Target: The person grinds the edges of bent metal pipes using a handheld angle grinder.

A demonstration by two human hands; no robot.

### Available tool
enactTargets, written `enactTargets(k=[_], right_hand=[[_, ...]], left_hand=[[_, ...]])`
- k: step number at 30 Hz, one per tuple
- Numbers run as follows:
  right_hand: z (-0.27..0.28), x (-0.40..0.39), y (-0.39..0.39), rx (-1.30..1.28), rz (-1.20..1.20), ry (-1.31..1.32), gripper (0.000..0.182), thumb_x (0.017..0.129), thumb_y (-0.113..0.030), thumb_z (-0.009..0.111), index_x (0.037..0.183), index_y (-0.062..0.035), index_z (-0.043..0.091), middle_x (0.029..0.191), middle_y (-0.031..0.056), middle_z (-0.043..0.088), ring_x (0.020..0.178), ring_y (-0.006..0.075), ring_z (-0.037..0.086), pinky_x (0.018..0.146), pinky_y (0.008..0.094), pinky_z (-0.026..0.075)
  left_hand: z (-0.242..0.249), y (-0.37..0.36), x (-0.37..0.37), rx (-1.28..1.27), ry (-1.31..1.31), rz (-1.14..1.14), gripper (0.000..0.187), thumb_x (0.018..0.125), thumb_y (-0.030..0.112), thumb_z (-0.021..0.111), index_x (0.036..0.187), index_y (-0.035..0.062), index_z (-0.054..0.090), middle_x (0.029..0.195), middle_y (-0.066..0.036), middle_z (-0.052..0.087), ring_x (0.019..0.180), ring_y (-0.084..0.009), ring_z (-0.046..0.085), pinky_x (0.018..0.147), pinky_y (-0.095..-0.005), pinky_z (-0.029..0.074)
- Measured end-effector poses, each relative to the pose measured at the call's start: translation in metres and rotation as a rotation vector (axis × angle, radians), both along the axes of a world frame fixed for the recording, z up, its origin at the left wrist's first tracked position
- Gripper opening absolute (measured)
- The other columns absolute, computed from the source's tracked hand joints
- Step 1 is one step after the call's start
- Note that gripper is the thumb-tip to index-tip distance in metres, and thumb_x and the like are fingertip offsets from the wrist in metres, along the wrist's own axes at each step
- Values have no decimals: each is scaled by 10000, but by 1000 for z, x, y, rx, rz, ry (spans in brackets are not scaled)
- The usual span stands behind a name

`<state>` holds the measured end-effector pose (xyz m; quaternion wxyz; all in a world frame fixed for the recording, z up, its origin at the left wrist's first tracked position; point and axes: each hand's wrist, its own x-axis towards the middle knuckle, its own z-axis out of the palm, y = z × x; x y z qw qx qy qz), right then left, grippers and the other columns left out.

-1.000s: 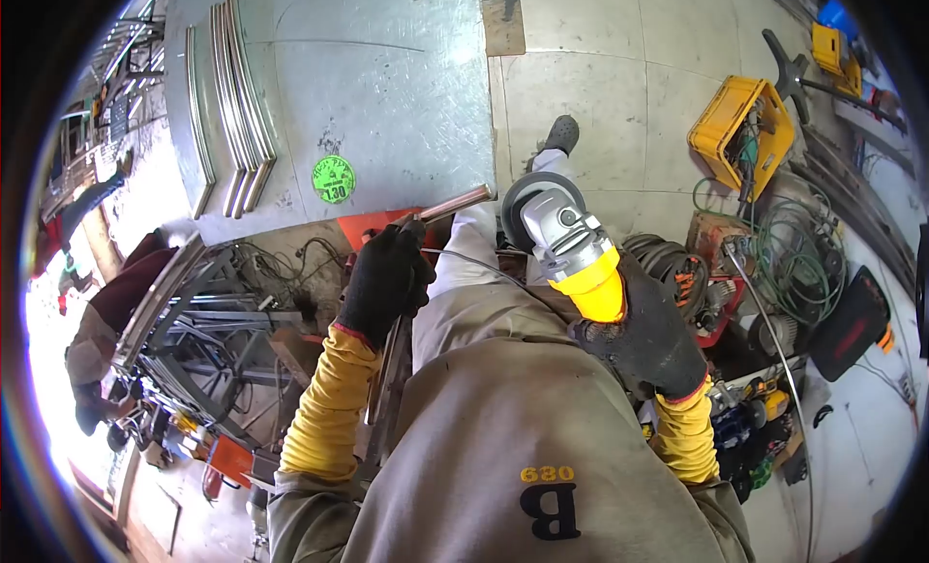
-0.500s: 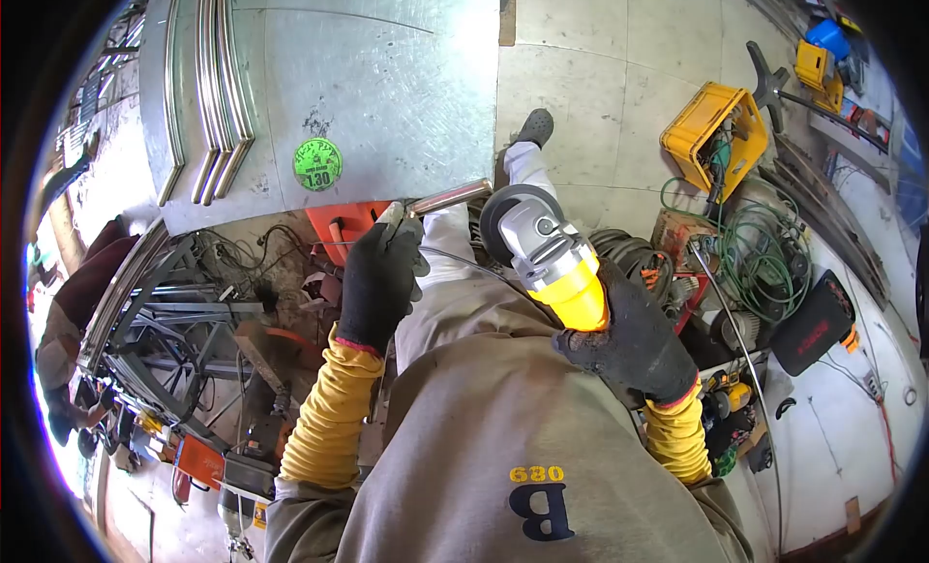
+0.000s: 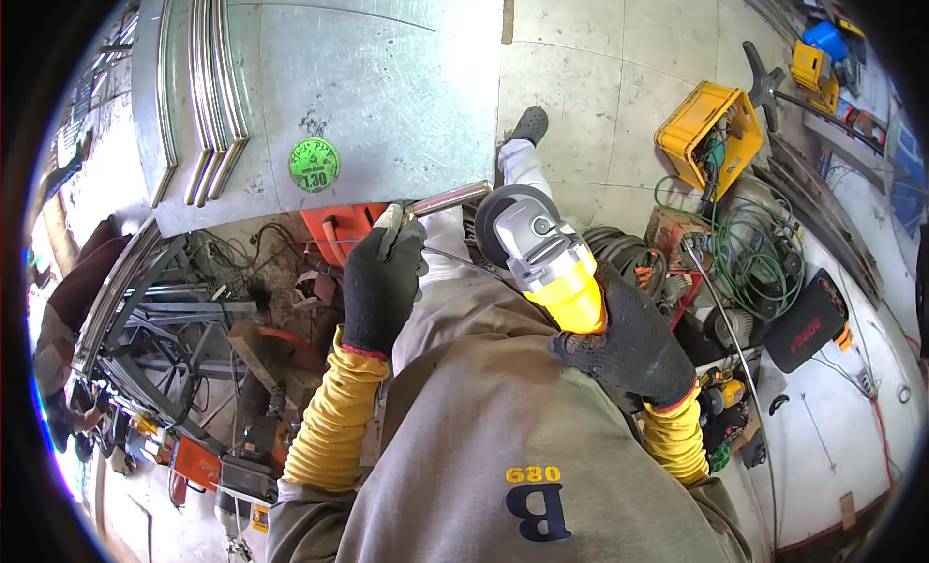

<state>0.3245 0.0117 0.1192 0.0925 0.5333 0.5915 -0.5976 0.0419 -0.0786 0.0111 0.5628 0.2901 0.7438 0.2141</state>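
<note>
My right hand (image 3: 634,340), in a black glove, is wrapped round the body of a yellow and grey angle grinder (image 3: 554,258). Its dark disc (image 3: 503,219) points up and left, close to the end of a short metal tube (image 3: 450,200). My left hand (image 3: 382,282), gloved too, grips that tube at its other end, fingers closed. The tube slants up to the right, just off the near edge of the metal sheet (image 3: 387,108). A thin dark cable passes below the tube and behind the grinder.
Several bent metal tubes (image 3: 208,98) lie on the sheet at left, near a green round sticker (image 3: 314,165). A yellow crate (image 3: 692,142) and coiled green hose (image 3: 760,258) are on the right. Steel frames (image 3: 169,321) stand on the left, with a person (image 3: 73,321) beyond.
The whole view has shifted slightly. Both hands keep their hold, and the grinder's disc remains near the tube's end.
</note>
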Motion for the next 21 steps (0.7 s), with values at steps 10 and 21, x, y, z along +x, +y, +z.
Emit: enactTargets(k=[10, 21], right_hand=[[-2, -7, 6, -18, -59, 60, 639, 844, -222, 871, 1390, -16, 609, 1181, 214, 727, 1026, 395, 728, 932, 470, 579], [-7, 4, 7, 4, -70, -6, 636, 823, -248, 898, 1344, -17, 616, 1140, 225, 721, 1025, 435, 723, 904, 488, 574]], left_hand=[[18, 19, 0, -263, -71, 170, 291, 1112, 251, 606, 1199, -8, 705, 714, -62, 628, 605, -132, 594, 553, -334, 486], [18, 18, -9, -257, -166, 121, 292, 1134, 249, 599, 1308, 41, 705, 787, -43, 680, 551, -110, 571, 499, -296, 460]])
